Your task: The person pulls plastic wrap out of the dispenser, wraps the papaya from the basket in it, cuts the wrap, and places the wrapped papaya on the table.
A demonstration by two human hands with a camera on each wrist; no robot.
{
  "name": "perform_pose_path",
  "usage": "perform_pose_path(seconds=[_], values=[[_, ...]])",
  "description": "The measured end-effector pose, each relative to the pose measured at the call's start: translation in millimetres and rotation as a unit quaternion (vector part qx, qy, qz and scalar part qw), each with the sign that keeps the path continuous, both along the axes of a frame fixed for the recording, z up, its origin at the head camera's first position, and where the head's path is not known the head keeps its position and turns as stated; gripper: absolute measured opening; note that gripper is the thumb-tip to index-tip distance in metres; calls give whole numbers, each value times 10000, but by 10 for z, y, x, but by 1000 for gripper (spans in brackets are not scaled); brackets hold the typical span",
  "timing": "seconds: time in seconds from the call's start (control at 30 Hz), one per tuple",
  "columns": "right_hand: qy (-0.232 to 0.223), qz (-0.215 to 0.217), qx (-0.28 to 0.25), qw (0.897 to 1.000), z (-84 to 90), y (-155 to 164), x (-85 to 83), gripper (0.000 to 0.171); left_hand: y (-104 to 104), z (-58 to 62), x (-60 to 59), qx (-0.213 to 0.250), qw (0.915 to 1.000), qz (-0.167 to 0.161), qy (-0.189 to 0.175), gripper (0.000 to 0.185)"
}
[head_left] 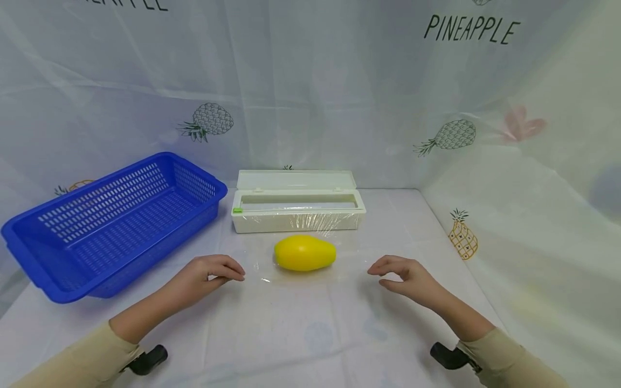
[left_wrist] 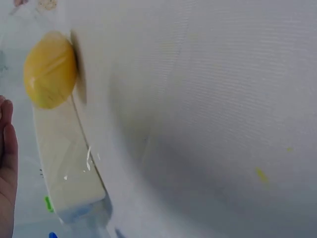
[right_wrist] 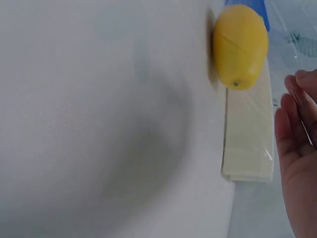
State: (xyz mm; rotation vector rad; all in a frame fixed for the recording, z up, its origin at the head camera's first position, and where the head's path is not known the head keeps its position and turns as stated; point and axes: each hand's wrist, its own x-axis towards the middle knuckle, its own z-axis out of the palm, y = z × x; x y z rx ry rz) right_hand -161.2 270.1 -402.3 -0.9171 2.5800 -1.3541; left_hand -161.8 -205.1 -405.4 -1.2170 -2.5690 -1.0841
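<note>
A smooth yellow oval fruit (head_left: 305, 253) lies on the table between my hands, with clear cling film (head_left: 265, 279) around it. The film runs forward from a white cling film box (head_left: 298, 222) whose lid stands up. Whether it passes under or over the fruit, I cannot tell. My left hand (head_left: 206, 277) hovers left of the fruit, fingers bent loosely and thumb close to the fingertips. To the right, my right hand (head_left: 406, 277) is held above the table, thumb and fingers apart. Neither hand touches the fruit (right_wrist: 240, 47), and no film shows clearly in their fingers.
A blue plastic basket (head_left: 121, 269) stands at the left, beside the cling film box. The box carries a green slider (head_left: 237, 210) at its left end. Behind everything hangs a pale curtain (head_left: 310, 97) printed with pineapples. A white cloth (head_left: 271, 345) covers the table.
</note>
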Motion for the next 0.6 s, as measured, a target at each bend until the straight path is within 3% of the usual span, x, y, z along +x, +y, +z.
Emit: perform_pose_path(seconds=[0.17, 0.37, 0.47, 0.6], values=[[-396, -526, -491, 9966, -10, -49, -78, 24, 42, 49, -25, -300, 9987, 410, 32, 41], [-620, -1070, -975, 9875, -34, -107, -201, 24, 94, 121, -102, -197, 9953, 936, 156, 40], [-775, -1169, -1255, 9821, -53, -138, -265, 26, 117, 145, -137, -45, 9933, 1152, 20, 35], [-923, -1256, -1575, 9751, -86, -180, -346, 28, 166, 146, -186, 264, 9875, 1495, -427, 26]])
